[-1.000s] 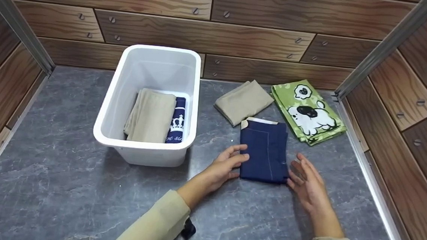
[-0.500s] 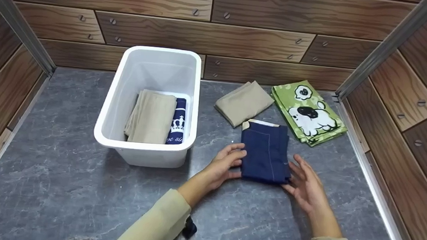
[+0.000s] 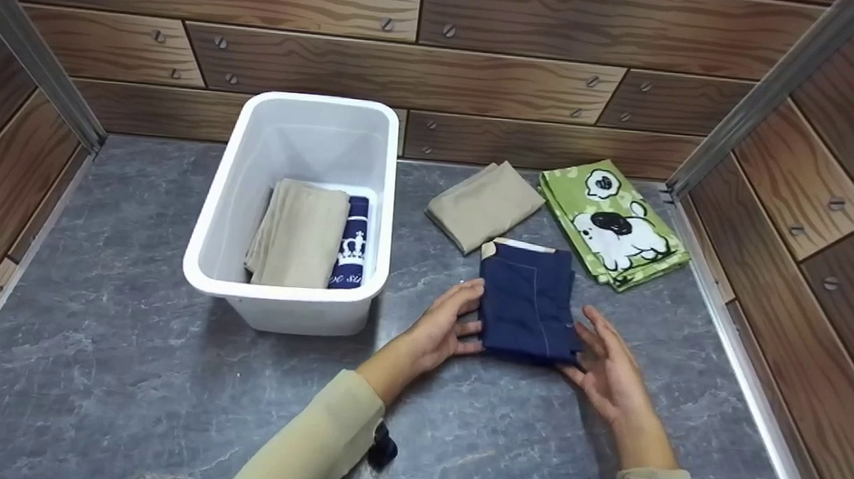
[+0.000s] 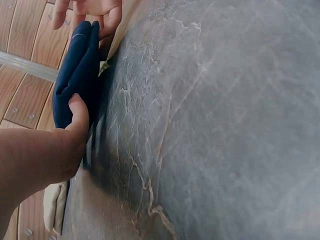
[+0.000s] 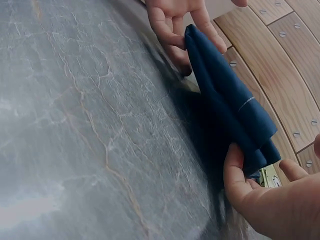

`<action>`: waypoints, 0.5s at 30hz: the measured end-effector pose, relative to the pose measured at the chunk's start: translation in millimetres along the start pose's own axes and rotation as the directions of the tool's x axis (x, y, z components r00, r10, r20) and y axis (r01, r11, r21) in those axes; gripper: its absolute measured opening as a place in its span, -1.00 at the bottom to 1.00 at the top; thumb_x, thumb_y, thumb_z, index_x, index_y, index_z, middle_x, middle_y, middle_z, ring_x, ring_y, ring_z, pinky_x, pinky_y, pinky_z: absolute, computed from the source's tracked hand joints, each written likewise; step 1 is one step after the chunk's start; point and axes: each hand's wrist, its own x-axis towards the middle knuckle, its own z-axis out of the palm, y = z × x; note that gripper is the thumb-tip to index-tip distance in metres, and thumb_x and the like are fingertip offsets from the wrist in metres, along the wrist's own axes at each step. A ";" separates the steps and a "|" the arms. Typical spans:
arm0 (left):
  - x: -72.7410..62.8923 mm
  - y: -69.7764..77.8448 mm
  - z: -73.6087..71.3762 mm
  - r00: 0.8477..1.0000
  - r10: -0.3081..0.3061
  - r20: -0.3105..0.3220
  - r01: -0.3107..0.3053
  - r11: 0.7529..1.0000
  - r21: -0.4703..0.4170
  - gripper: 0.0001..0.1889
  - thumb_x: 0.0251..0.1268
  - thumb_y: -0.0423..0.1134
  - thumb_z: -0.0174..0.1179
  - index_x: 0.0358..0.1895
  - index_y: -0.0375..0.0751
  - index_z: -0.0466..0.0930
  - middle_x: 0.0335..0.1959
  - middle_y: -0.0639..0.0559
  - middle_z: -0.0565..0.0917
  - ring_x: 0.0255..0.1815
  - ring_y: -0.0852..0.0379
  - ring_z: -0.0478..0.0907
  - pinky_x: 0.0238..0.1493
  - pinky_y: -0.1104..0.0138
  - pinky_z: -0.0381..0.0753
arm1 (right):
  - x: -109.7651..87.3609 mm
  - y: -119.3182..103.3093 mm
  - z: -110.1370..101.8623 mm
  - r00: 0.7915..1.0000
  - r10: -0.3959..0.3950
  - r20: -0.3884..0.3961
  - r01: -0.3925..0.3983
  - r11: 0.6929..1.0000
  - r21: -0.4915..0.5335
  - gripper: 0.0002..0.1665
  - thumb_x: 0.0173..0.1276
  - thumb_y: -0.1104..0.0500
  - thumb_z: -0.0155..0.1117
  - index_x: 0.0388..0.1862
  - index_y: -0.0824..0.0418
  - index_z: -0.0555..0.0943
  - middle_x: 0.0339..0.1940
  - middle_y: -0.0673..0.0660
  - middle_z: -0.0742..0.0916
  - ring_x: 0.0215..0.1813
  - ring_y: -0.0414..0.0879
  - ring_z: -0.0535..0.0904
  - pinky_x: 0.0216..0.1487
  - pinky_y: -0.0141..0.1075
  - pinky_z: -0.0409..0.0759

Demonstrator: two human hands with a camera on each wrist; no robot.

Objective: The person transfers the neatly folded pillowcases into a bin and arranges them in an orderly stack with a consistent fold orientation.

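A folded navy cloth [image 3: 526,303], with a pale strip along its far edge, lies between both hands in the head view. My left hand [image 3: 442,327] touches its left side with loosely extended fingers. At the opposite side, my right hand [image 3: 612,369] has its fingers spread along the edge, with one fingertip by the near corner. The left wrist view shows a digit of the left hand [image 4: 55,145] against the layered edge of the cloth [image 4: 77,75]. Seen from the right wrist, a right fingertip [image 5: 234,162] meets the underside of the bulging cloth [image 5: 230,95].
A white bin [image 3: 196,268] stands to the left, holding folded beige cloths [image 3: 303,235] and a navy cloth with a white crown [image 3: 352,245]. Beyond the hands lie a beige cloth [image 3: 484,206] and a green dog-print cloth [image 3: 612,222]. Wood-patterned walls [image 3: 506,80] enclose the grey surface [image 3: 125,369].
The left thumb has slid back from the top of the navy cloth to its left edge. The right fingers have come in around the near right corner. The cloth has barely shifted.
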 end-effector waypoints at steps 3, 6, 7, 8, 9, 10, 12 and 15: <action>4.3 2.3 -0.9 1.000 -0.022 0.011 0.023 1.000 -0.003 -0.29 0.36 0.12 0.11 0.53 0.08 0.19 0.50 -0.14 0.27 0.28 -0.22 0.47 0.10 -0.05 0.58 | 2.4 0.0 -0.1 1.000 0.000 0.023 0.001 0.999 -0.048 -0.25 0.64 -0.16 -0.21 0.66 0.01 -0.11 0.68 0.13 -0.04 0.64 0.13 -0.12 0.56 0.18 0.01; 8.3 4.7 -1.0 0.999 -0.040 0.033 0.040 0.999 -0.001 -0.25 0.34 0.18 0.09 0.55 0.08 0.15 0.49 -0.18 0.27 0.28 -0.22 0.48 0.13 -0.10 0.57 | 4.2 0.1 0.6 0.999 -0.010 0.052 0.015 0.995 -0.095 -0.24 0.65 -0.16 -0.24 0.67 0.03 -0.14 0.67 0.17 -0.05 0.64 0.12 -0.13 0.54 0.19 0.00; 9.5 5.1 -1.1 0.998 -0.043 0.039 0.043 0.999 0.000 -0.24 0.34 0.20 0.09 0.55 0.06 0.14 0.48 -0.20 0.27 0.27 -0.22 0.48 0.15 -0.12 0.56 | 4.8 0.1 0.6 0.998 -0.013 0.055 0.019 0.995 -0.099 -0.24 0.65 -0.15 -0.24 0.66 0.04 -0.15 0.67 0.18 -0.04 0.64 0.11 -0.11 0.53 0.19 0.03; 10.8 5.3 -1.1 0.998 -0.047 0.044 0.047 0.999 0.002 -0.23 0.33 0.21 0.09 0.55 0.04 0.14 0.48 -0.21 0.27 0.27 -0.22 0.49 0.15 -0.13 0.55 | 5.1 -0.2 0.7 0.998 -0.016 0.060 0.023 0.994 -0.105 -0.24 0.65 -0.15 -0.25 0.66 0.04 -0.15 0.67 0.18 -0.03 0.64 0.10 -0.10 0.52 0.17 0.07; 11.9 5.9 -1.2 0.998 -0.051 0.044 0.051 0.999 0.004 -0.22 0.32 0.22 0.09 0.55 0.02 0.14 0.47 -0.22 0.27 0.26 -0.22 0.49 0.16 -0.14 0.55 | 5.4 -0.4 0.6 0.998 -0.018 0.064 0.025 0.994 -0.111 -0.25 0.65 -0.15 -0.27 0.66 0.05 -0.15 0.66 0.19 -0.01 0.63 0.10 -0.08 0.50 0.14 0.14; 13.0 6.0 -1.5 0.998 -0.054 0.042 0.054 0.999 0.007 -0.21 0.32 0.23 0.09 0.54 0.00 0.14 0.47 -0.22 0.26 0.25 -0.22 0.50 0.16 -0.15 0.55 | 5.7 -0.7 0.6 0.998 -0.019 0.065 0.026 0.993 -0.115 -0.25 0.66 -0.15 -0.28 0.66 0.05 -0.15 0.66 0.20 0.00 0.62 0.09 -0.05 0.47 0.10 0.22; 14.9 6.4 -2.0 0.998 -0.060 0.036 0.060 0.998 0.010 -0.19 0.31 0.24 0.09 0.54 -0.02 0.13 0.49 -0.22 0.24 0.24 -0.22 0.50 0.16 -0.16 0.55 | 6.6 -1.4 -0.2 0.998 -0.013 0.061 0.020 0.993 -0.115 -0.25 0.65 -0.17 -0.29 0.66 0.05 -0.14 0.65 0.20 0.03 0.60 0.08 0.00 0.38 -0.01 0.38; 17.6 7.6 -3.0 0.997 -0.074 0.036 0.073 0.997 0.008 -0.17 0.28 0.26 0.12 0.53 -0.03 0.15 0.50 -0.19 0.23 0.24 -0.21 0.50 0.15 -0.16 0.56 | 7.8 -3.1 -0.3 0.998 -0.001 0.056 0.007 0.993 -0.119 -0.25 0.65 -0.19 -0.31 0.66 0.04 -0.14 0.65 0.20 0.04 0.57 0.07 0.05 0.26 -0.13 0.50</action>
